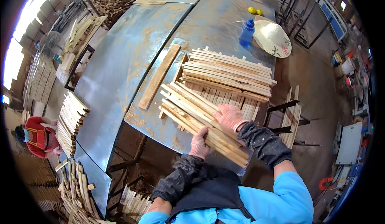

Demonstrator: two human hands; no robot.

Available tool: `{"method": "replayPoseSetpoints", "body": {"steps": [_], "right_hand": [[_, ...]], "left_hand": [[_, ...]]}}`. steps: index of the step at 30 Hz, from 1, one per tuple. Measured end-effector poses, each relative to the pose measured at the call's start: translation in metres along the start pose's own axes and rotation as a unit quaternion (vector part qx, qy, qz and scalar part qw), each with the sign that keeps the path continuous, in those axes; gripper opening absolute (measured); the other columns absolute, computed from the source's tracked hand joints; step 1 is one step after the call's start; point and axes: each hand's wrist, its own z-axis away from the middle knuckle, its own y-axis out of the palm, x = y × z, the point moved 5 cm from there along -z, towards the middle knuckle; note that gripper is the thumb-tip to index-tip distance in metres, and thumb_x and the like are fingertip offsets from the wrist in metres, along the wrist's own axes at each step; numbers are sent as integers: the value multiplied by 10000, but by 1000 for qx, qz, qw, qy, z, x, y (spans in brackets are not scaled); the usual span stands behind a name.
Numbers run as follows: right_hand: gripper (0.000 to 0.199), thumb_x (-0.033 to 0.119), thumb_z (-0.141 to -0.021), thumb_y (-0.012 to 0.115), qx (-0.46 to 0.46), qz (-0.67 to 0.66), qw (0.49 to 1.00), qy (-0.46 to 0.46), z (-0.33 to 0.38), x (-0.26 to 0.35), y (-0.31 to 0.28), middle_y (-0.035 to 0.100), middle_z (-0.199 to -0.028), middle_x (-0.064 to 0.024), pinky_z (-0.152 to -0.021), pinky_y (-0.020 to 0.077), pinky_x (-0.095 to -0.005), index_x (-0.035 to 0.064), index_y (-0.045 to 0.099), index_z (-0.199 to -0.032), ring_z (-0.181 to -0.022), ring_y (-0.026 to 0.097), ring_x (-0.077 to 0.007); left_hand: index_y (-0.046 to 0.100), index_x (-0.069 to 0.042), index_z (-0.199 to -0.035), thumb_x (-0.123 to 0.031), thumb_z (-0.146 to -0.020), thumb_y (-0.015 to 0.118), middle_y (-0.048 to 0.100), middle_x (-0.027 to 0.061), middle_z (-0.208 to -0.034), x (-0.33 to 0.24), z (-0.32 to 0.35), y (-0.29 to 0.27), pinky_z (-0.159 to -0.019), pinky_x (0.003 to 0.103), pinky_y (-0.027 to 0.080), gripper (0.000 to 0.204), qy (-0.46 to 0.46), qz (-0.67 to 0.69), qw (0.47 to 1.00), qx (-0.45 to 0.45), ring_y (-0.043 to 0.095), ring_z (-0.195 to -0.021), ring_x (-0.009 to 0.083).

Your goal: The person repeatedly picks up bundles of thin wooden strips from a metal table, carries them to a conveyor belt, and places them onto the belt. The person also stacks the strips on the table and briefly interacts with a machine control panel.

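A person's pink-gloved hands grasp one bundle (191,108) of pale sticks: the left hand (199,144) clasps its near side, the right hand (229,117) its far side. The bundle slants over the near part of a metal table (100,71), just this side of a stack (228,71) of more sticks. A plank (159,76) lies to the left. Beyond the stack, a blue bottle (246,32) stands beside a straw hat (272,33); far left is a co-worker (37,138) in red

The metal-topped desk (214,25) is streaked with brown dust (137,69). On it lie stacked wooden strips (228,72) beside a flat board (159,77). Near its right edge are a blue bottle (246,35), a pale hat (272,35) and two round yellow things (252,10).
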Motion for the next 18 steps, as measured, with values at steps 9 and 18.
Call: {"method": "replayPoseSetpoints", "body": {"steps": [9,18], "right_hand": [[640,398,-1025,709,-117,22,993,13,-35,-35,-38,690,-1411,-281,-1151,503,-511,2,616,-1519,-1319,639,-457],[726,351,-946,812,-55,-126,987,-88,53,32,-27,684,-1433,-268,-1169,515,-473,9,592,-1547,-1365,642,-426]], "left_hand": [[736,-47,-1165,-130,-967,862,764,59,-1030,35,-54,89,-938,459,644,250,40,-4,998,-50,732,-973,250],[709,0,-1147,-80,-978,832,742,84,-1000,-12,5,69,-862,411,666,224,54,-20,998,-32,744,-916,239]]}}
